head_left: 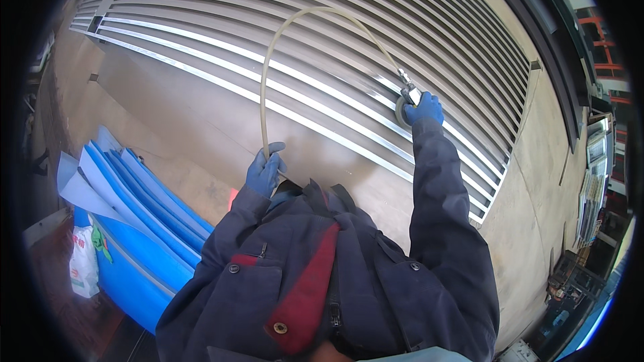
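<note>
My right hand, in a blue glove, is wrapped round an air sander with a round disc. The disc rests at the slats of a large metal slatted panel, near its right end. From the sander's fitting a pale air hose arches up and over to the left. Closed round that hose, my left hand, also blue-gloved, stays close in front of my body. Several slats nearest me look bright and shiny, while those farther off are duller grey.
Blue sheets are stacked at the left, with a white bag and a green cloth beside them. A long dark beam stands along the right. Framed pieces lean farther right, above dark equipment.
</note>
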Demonstrator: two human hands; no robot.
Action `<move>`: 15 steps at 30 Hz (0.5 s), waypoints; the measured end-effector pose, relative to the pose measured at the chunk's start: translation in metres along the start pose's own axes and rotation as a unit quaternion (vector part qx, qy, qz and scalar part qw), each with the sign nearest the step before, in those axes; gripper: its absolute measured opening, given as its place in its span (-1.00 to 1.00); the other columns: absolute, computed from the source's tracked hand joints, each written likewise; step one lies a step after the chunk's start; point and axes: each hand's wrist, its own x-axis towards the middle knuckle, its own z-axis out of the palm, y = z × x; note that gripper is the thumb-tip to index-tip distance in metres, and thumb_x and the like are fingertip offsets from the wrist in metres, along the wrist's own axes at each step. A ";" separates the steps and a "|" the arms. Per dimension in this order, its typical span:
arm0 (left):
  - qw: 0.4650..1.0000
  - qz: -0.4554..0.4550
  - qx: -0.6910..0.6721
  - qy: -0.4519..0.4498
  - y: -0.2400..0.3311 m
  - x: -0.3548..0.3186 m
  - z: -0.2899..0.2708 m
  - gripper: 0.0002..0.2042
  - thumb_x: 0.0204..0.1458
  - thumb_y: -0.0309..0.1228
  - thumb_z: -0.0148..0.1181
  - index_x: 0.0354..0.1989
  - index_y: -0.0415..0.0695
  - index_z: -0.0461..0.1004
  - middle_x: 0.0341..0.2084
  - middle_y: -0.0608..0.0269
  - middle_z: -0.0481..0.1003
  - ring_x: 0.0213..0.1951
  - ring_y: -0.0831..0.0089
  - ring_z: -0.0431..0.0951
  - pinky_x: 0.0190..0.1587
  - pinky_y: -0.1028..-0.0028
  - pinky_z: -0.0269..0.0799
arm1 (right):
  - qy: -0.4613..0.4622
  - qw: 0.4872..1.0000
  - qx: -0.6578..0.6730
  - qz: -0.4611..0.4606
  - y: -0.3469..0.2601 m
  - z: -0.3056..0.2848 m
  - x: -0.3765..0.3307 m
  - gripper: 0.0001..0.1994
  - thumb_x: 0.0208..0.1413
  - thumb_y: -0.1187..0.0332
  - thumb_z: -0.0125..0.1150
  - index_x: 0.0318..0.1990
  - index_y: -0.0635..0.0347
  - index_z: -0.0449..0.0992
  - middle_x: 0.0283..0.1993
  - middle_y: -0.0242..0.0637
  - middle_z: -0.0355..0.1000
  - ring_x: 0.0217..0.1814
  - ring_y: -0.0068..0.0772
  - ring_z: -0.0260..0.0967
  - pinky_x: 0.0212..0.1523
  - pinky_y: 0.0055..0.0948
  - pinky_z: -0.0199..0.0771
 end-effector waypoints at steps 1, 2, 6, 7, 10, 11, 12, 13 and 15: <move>1.000 0.006 0.005 0.015 0.000 -0.002 -0.004 -0.68 0.51 -0.31 -0.07 0.32 -0.10 0.40 -0.41 0.42 0.47 -0.56 0.77 0.25 -0.49 0.68 0.25 | 0.005 1.000 -0.001 -0.007 -0.007 0.005 -0.001 -0.44 0.06 0.03 0.41 0.16 0.12 0.50 0.22 0.00 0.44 0.32 0.08 0.41 0.24 -0.02 0.52; 0.999 0.012 0.010 0.028 0.001 -0.004 -0.009 -0.68 0.51 -0.30 -0.07 0.32 -0.11 0.40 -0.42 0.42 0.47 -0.56 0.77 0.26 -0.50 0.68 0.26 | 0.009 1.000 -0.003 -0.010 -0.016 0.009 -0.003 -0.45 0.06 0.04 0.41 0.15 0.12 0.50 0.21 0.00 0.44 0.31 0.08 0.42 0.24 -0.02 0.52; 0.996 0.025 0.008 0.084 0.002 -0.017 -0.033 -0.67 0.51 -0.29 -0.05 0.31 -0.12 0.40 -0.43 0.42 0.49 -0.60 0.76 0.29 -0.55 0.67 0.26 | 0.035 0.997 0.008 -0.061 -0.060 0.019 0.000 -0.44 0.07 0.02 0.40 0.16 0.09 0.48 0.21 -0.01 0.44 0.32 0.10 0.41 0.24 -0.01 0.52; 0.994 0.030 0.023 0.103 0.001 -0.023 -0.039 -0.67 0.51 -0.28 -0.05 0.30 -0.13 0.41 -0.46 0.43 0.49 -0.62 0.76 0.30 -0.58 0.66 0.26 | 0.040 0.997 -0.003 -0.071 -0.071 0.019 0.001 -0.43 0.07 0.00 0.39 0.18 0.06 0.48 0.22 -0.02 0.43 0.33 0.08 0.41 0.25 -0.03 0.53; 0.990 0.027 0.003 0.140 -0.003 -0.048 -0.053 -0.68 0.50 -0.30 -0.04 0.29 -0.14 0.42 -0.46 0.42 0.50 -0.62 0.77 0.29 -0.57 0.66 0.23 | 0.041 0.996 -0.018 -0.082 -0.103 0.018 0.002 -0.43 0.08 0.01 0.39 0.20 0.04 0.47 0.25 -0.05 0.42 0.33 0.04 0.42 0.27 -0.06 0.53; 0.990 0.041 -0.004 0.138 -0.004 -0.059 -0.057 -0.68 0.49 -0.31 -0.03 0.29 -0.15 0.42 -0.46 0.42 0.51 -0.62 0.77 0.29 -0.57 0.66 0.21 | 0.026 0.996 -0.024 -0.082 -0.110 0.015 0.003 -0.43 0.09 0.00 0.38 0.21 0.01 0.47 0.27 -0.07 0.40 0.34 0.00 0.41 0.28 -0.08 0.53; 0.988 0.048 -0.001 0.147 -0.006 -0.071 -0.061 -0.68 0.49 -0.32 -0.03 0.29 -0.16 0.42 -0.45 0.41 0.52 -0.62 0.77 0.29 -0.56 0.66 0.20 | 0.032 0.995 -0.030 -0.094 -0.118 0.013 0.002 -0.44 0.10 0.00 0.38 0.21 -0.01 0.48 0.27 -0.08 0.40 0.36 0.00 0.39 0.28 -0.08 0.52; 0.985 0.055 0.015 0.164 -0.007 -0.085 -0.067 -0.68 0.48 -0.33 -0.02 0.29 -0.17 0.42 -0.45 0.40 0.52 -0.62 0.78 0.29 -0.56 0.67 0.18 | 0.025 0.994 -0.021 -0.101 -0.124 0.012 0.001 -0.45 0.11 0.01 0.38 0.21 -0.01 0.48 0.27 -0.07 0.40 0.36 0.01 0.39 0.28 -0.07 0.53; 0.976 0.060 0.013 0.209 -0.010 -0.113 -0.077 -0.69 0.47 -0.35 -0.01 0.28 -0.18 0.43 -0.45 0.39 0.53 -0.61 0.78 0.29 -0.56 0.67 0.15 | 0.016 0.992 -0.016 -0.126 -0.128 0.009 -0.001 -0.47 0.12 0.05 0.37 0.21 -0.01 0.48 0.28 -0.06 0.40 0.37 0.04 0.38 0.28 -0.05 0.53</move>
